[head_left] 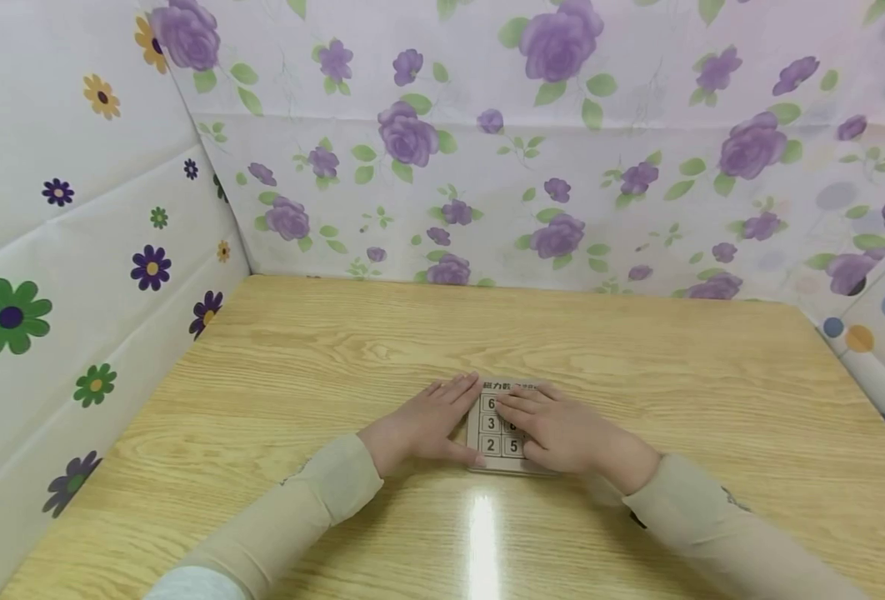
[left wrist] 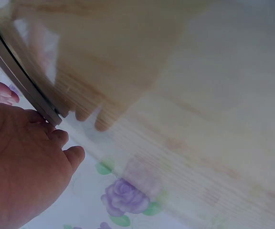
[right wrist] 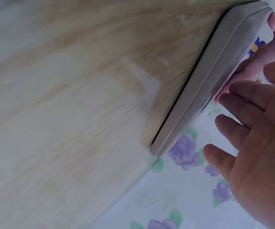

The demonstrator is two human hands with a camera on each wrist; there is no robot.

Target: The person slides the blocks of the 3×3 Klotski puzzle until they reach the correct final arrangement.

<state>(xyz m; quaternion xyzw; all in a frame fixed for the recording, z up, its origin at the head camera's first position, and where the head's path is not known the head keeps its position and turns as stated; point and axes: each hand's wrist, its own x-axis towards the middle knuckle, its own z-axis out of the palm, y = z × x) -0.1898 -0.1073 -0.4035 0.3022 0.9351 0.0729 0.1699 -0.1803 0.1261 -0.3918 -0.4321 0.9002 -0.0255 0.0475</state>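
Note:
A small, light-coloured number slide puzzle (head_left: 491,435) with square tiles lies flat on the table; 6, 3, 2 and 5 are readable, and other tiles are covered. Along its left side rests my left hand (head_left: 429,427), the fingers extended to the top left corner and the thumb at the lower left. My right hand (head_left: 566,429) lies over the right part of the tiles, fingers fairly straight. In the left wrist view the puzzle's edge (left wrist: 25,78) touches the left fingers. From the right wrist, the puzzle's side (right wrist: 209,76) shows beside the right hand's loosely spread fingers (right wrist: 233,129).
The puzzle stands on a wood-grain table (head_left: 322,350) with a glossy light reflection in front. A purple-flowered cloth (head_left: 472,183) hangs behind it. Another flowered cloth (head_left: 112,217) borders the left, and a dotted one (head_left: 870,342) borders the right.

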